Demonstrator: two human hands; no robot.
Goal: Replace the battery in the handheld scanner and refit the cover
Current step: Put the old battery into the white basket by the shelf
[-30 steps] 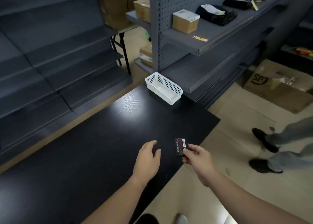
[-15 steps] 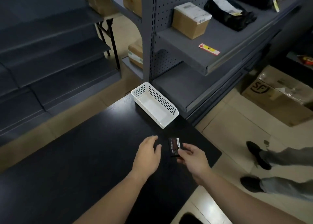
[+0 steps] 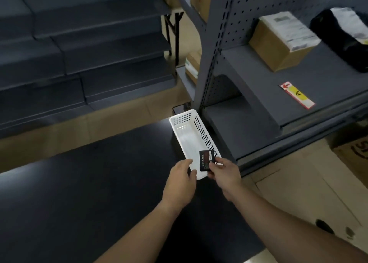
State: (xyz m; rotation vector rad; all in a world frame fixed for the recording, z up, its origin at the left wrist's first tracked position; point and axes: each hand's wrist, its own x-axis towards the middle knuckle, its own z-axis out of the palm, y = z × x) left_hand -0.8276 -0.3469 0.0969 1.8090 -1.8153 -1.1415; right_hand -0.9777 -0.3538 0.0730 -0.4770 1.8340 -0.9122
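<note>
My right hand (image 3: 224, 172) pinches a flat black battery (image 3: 206, 160) with a red and white label, holding it over the near end of a white perforated basket (image 3: 196, 130). The basket stands on a black table (image 3: 99, 183) and looks empty inside. My left hand (image 3: 180, 183) rests palm down on the table, its fingertips at the basket's near left rim, holding nothing. A small dark object (image 3: 182, 108) lies on the table just behind the basket's far end, too dim to identify. No scanner shows clearly.
Grey metal shelving (image 3: 249, 123) stands right of the table, carrying a cardboard box (image 3: 282, 44) and a black bag (image 3: 344, 36). More grey shelves (image 3: 79, 63) fill the left. A brown carton (image 3: 356, 153) sits on the tiled floor at right.
The view has closed in on the basket. My right hand has carried the battery forward from the table's edge to over the basket's near end. My left hand moved up to the basket's rim.
</note>
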